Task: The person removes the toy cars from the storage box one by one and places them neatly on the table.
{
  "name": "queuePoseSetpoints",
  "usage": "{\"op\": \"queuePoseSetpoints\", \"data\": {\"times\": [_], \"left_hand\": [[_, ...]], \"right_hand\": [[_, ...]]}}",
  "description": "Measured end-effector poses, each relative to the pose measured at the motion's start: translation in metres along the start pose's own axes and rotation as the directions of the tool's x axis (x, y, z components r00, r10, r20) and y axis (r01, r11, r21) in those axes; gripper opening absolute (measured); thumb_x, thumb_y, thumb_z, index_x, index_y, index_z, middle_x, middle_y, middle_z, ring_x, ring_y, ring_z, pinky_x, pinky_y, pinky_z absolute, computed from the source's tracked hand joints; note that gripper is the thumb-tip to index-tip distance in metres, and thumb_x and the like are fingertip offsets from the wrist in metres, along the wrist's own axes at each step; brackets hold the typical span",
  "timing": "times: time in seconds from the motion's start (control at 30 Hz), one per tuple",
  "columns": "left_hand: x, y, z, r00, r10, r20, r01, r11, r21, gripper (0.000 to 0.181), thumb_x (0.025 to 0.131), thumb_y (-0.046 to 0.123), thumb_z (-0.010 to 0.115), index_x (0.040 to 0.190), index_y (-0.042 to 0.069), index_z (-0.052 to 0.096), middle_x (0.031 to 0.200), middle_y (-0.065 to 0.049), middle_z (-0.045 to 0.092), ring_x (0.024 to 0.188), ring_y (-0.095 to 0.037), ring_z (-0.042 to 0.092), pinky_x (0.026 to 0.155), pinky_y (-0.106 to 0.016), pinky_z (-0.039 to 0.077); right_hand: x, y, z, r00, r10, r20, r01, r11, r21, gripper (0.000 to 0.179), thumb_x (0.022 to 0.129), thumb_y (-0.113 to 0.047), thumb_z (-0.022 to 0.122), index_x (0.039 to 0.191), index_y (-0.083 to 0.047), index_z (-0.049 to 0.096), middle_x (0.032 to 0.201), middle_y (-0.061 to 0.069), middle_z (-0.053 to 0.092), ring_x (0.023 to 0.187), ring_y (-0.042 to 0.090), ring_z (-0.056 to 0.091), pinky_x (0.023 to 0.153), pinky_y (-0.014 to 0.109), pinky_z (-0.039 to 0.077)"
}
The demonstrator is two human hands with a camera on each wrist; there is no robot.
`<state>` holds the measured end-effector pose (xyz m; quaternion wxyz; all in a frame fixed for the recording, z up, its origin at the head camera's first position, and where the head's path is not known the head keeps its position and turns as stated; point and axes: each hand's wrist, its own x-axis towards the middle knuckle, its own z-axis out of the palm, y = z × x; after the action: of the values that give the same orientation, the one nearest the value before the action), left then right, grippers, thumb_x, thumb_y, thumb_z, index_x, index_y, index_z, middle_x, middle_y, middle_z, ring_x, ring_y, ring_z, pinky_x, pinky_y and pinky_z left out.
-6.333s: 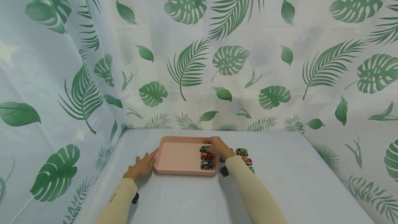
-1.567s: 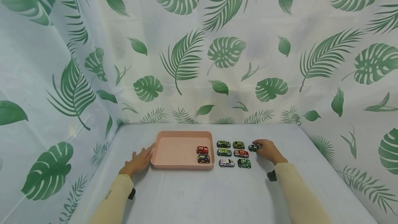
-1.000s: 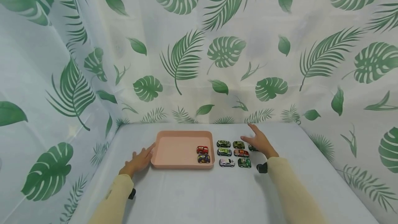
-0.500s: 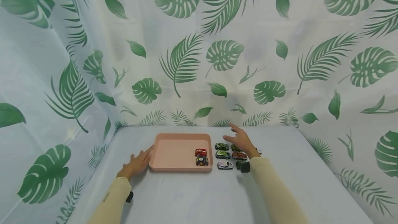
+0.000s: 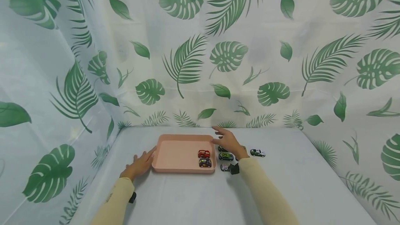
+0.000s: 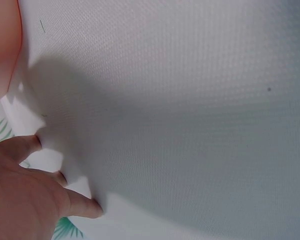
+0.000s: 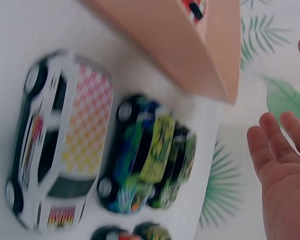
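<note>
The pink tray (image 5: 179,170) holds a red toy car (image 5: 203,154) and a dark blue-and-yellow toy car (image 5: 205,163) along its right side. My left hand (image 5: 139,166) has its fingers extended, fingertips right at the tray's left rim. Nothing is in my right hand (image 5: 228,141), whose spread fingers reach over the tray's back right corner. Beneath that arm stand a green toy car (image 5: 225,156) and a white toy car with a checkered roof (image 7: 87,122); other cars there are partly covered. A green-and-white toy car (image 5: 257,152) stands alone to the right.
A white cloth (image 5: 181,197) covers the table. Leaf-printed curtains (image 5: 200,61) hang behind and at both sides. On my right wrist sits a black camera (image 5: 233,168), which overlaps the white car in the head view.
Earlier, my right hand took a third car from the tray and set it at the far right of the cars. It let go and moved left to the tray; my left hand stayed.
</note>
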<state>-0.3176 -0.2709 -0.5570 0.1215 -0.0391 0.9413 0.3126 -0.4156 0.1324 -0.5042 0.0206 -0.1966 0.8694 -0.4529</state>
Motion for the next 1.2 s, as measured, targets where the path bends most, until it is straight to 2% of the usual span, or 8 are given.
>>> {"op": "queuePoseSetpoints", "data": {"times": [0.2, 0.3, 0.47, 0.7, 0.8, 0.93, 1.07, 1.2], "left_hand": [[-0.009, 0.009, -0.005, 0.999, -0.031, 0.012, 0.031, 0.999, -0.028, 0.061, 0.114, 0.054, 0.032, 0.171, 0.032, 0.030, 0.171, -0.034, 0.016, 0.152, -0.068, -0.004, 0.106, -0.091, -0.005], [-0.004, 0.007, -0.003, 0.999, -0.044, 0.026, 0.045, 0.999, -0.023, 0.062, 0.113, 0.056, 0.032, 0.171, 0.033, 0.028, 0.172, -0.034, 0.013, 0.153, -0.067, -0.006, 0.107, -0.090, -0.006], [0.004, 0.000, 0.000, 0.998, -0.049, 0.043, 0.049, 0.999, -0.004, 0.066, 0.112, 0.061, 0.028, 0.172, 0.034, 0.023, 0.173, -0.032, 0.010, 0.153, -0.065, -0.010, 0.107, -0.090, -0.009], [-0.012, 0.017, -0.008, 0.997, -0.060, 0.038, 0.060, 0.998, -0.015, 0.059, 0.116, 0.047, 0.032, 0.172, 0.029, 0.026, 0.172, -0.033, 0.012, 0.154, -0.065, -0.005, 0.109, -0.089, -0.006], [-0.005, 0.009, -0.004, 0.997, -0.057, 0.045, 0.058, 0.998, -0.023, 0.062, 0.115, 0.051, 0.032, 0.172, 0.028, 0.024, 0.173, -0.032, 0.010, 0.154, -0.064, -0.009, 0.109, -0.088, -0.009], [0.004, 0.000, 0.000, 0.999, -0.038, 0.034, 0.039, 0.999, -0.030, 0.066, 0.112, 0.060, 0.030, 0.172, 0.033, 0.024, 0.173, -0.033, 0.010, 0.153, -0.065, -0.010, 0.107, -0.089, -0.011], [-0.005, 0.008, -0.003, 0.999, -0.037, 0.023, 0.038, 0.999, -0.029, 0.063, 0.113, 0.058, 0.030, 0.171, 0.035, 0.026, 0.172, -0.033, 0.014, 0.154, -0.066, -0.006, 0.108, -0.089, -0.008], [-0.011, 0.014, -0.006, 0.999, -0.039, 0.021, 0.040, 0.999, -0.017, 0.060, 0.115, 0.050, 0.033, 0.171, 0.029, 0.027, 0.172, -0.034, 0.015, 0.153, -0.067, -0.004, 0.109, -0.089, -0.005]], "right_hand": [[0.008, -0.008, 0.017, 0.997, -0.062, 0.050, 0.061, 0.998, 0.013, 0.056, 0.100, -0.014, 0.077, 0.152, -0.003, 0.059, 0.151, 0.024, 0.058, 0.136, 0.045, 0.058, 0.108, 0.055, 0.052], [0.009, -0.011, 0.023, 0.996, -0.053, 0.071, 0.052, 0.999, 0.017, 0.052, 0.099, -0.009, 0.077, 0.149, -0.003, 0.063, 0.147, 0.026, 0.061, 0.134, 0.046, 0.060, 0.107, 0.056, 0.052], [0.012, -0.017, 0.034, 0.992, -0.031, 0.123, 0.036, 0.999, -0.036, 0.048, 0.099, -0.006, 0.076, 0.146, -0.003, 0.066, 0.144, 0.022, 0.065, 0.131, 0.042, 0.063, 0.106, 0.055, 0.053], [0.014, -0.016, 0.045, 0.981, -0.031, 0.191, 0.053, 0.993, -0.106, 0.045, 0.100, -0.011, 0.077, 0.143, 0.000, 0.067, 0.139, 0.018, 0.070, 0.126, 0.037, 0.066, 0.102, 0.051, 0.056], [0.015, -0.012, 0.050, 0.979, -0.020, 0.205, 0.047, 0.991, -0.129, 0.041, 0.099, -0.012, 0.079, 0.137, 0.001, 0.071, 0.131, 0.017, 0.073, 0.121, 0.034, 0.069, 0.100, 0.049, 0.057], [0.014, -0.009, 0.055, 0.975, -0.019, 0.220, 0.054, 0.987, -0.153, 0.034, 0.095, -0.002, 0.082, 0.127, 0.004, 0.074, 0.120, 0.015, 0.076, 0.113, 0.031, 0.072, 0.097, 0.045, 0.060], [0.011, -0.012, 0.056, 0.967, -0.068, 0.244, 0.119, 0.972, -0.201, 0.029, 0.089, 0.008, 0.082, 0.118, 0.008, 0.076, 0.108, 0.015, 0.077, 0.102, 0.028, 0.074, 0.091, 0.042, 0.061], [0.008, -0.014, 0.057, 0.963, -0.062, 0.261, 0.129, 0.960, -0.247, 0.025, 0.089, 0.009, 0.082, 0.113, 0.008, 0.077, 0.103, 0.013, 0.077, 0.095, 0.022, 0.072, 0.089, 0.039, 0.062]]}}
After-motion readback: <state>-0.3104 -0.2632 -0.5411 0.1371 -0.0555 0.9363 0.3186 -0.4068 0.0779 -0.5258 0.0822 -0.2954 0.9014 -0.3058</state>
